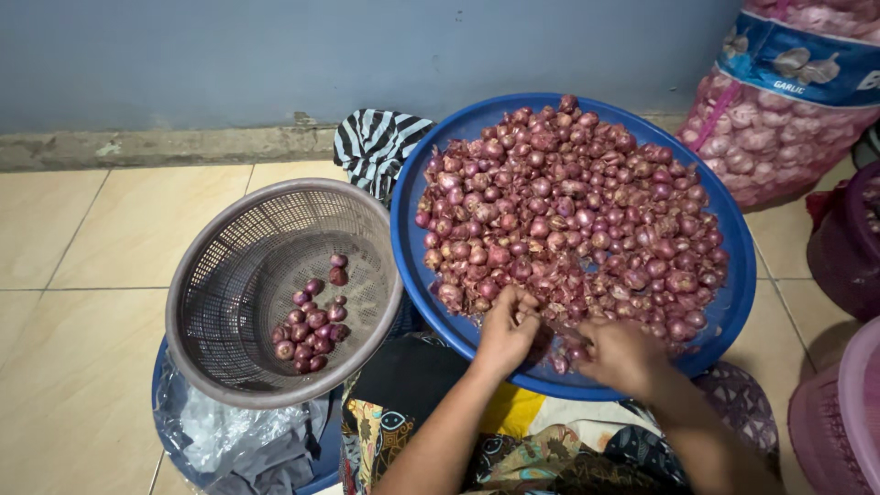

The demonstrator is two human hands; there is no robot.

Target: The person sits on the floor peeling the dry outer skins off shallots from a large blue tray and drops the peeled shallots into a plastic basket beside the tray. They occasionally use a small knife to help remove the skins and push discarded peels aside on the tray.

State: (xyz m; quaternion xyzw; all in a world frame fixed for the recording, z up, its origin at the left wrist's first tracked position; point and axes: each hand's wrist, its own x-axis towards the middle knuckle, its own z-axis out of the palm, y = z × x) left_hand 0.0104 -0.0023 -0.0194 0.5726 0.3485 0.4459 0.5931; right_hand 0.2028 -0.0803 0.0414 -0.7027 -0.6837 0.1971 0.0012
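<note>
A big blue round tray (733, 293) rests tilted on my lap, heaped with many small red shallots (568, 220). My left hand (507, 332) is at the tray's near edge, fingers curled around a shallot. Beside it, my right hand (621, 353) is closed on something small that its fingers hide, among loose skins. To the left stands a grey plastic sieve basket (229, 229) holding several peeled shallots (312, 325) in its bottom.
The basket sits over a blue basin lined with clear plastic (211, 431). A striped cloth (376, 142) lies behind the tray. A mesh sack of garlic (779, 119) leans at the back right. Purple and pink containers (848, 403) stand at the right. The floor is tiled, with a wall behind.
</note>
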